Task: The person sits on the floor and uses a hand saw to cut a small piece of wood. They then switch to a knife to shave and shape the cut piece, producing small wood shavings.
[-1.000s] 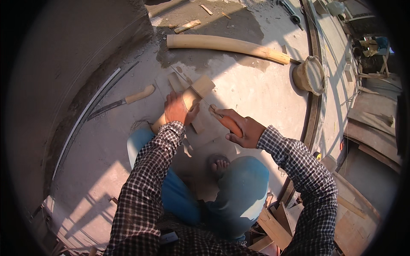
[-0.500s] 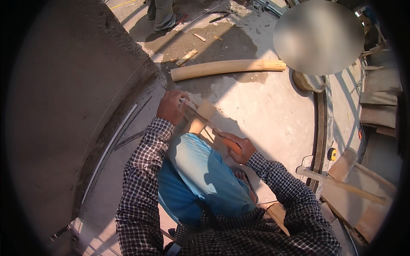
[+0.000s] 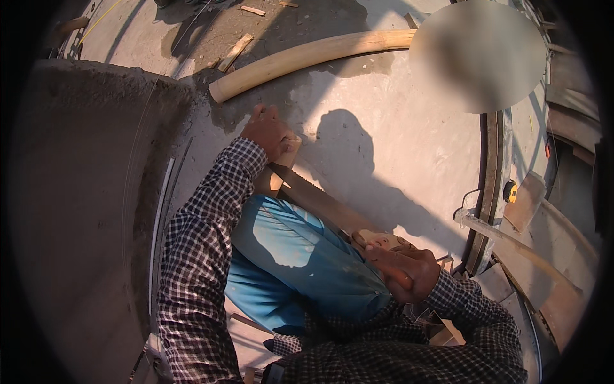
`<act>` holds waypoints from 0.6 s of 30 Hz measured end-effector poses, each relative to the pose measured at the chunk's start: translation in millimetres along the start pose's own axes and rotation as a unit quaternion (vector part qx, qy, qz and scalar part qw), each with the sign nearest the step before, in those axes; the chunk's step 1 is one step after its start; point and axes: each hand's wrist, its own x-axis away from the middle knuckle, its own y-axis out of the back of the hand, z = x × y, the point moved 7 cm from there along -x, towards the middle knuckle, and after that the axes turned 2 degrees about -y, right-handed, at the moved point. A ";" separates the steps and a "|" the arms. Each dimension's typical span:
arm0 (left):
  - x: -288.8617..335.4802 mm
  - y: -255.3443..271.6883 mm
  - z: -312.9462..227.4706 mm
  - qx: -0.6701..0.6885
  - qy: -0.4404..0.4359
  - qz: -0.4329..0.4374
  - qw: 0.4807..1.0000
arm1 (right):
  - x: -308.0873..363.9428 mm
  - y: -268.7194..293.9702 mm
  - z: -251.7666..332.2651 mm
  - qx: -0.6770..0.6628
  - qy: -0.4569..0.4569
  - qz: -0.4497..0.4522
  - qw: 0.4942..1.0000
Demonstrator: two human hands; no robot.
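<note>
The short bamboo piece sits just beyond the blue-trousered knee, above the concrete floor, with the far end of a handsaw laid against it. The left hand rests over the piece's upper end, fingers bent and thumb against the pale wood; whether those fingers close right round it cannot be told. The right hand is closed firmly about the saw's wooden handle, no gap showing in the grip. The bamboo looks stiff and fairly light, its smooth, rounded skin likely to roll or slip, so the hold seems best near the end, well clear of the teeth. The saw blade is probably thin and a little springy, and is best held by its handle alone. Counted, there are one handsaw, one short bamboo piece, one long bamboo pole lying beyond the hands, three wood slivers past it, one yellow tape measure and one long-handled tool at the right.
</note>
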 end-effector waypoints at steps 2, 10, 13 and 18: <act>-4.2 0.0 1.9 -0.001 0.004 -0.010 1.000 | 6.3 5.1 -1.6 -0.006 0.020 -0.025 0.999; -11.2 0.8 0.4 -0.007 -0.007 0.004 1.000 | -94.1 -39.1 -19.7 0.001 0.059 -0.056 0.997; -4.4 3.6 2.4 -0.002 -0.002 -0.004 1.000 | -25.8 -5.5 -11.4 0.002 0.016 -0.037 0.999; -8.8 -7.6 -3.1 -0.033 0.002 0.030 0.999 | -10.8 -5.7 -18.8 -0.021 0.006 -0.054 0.998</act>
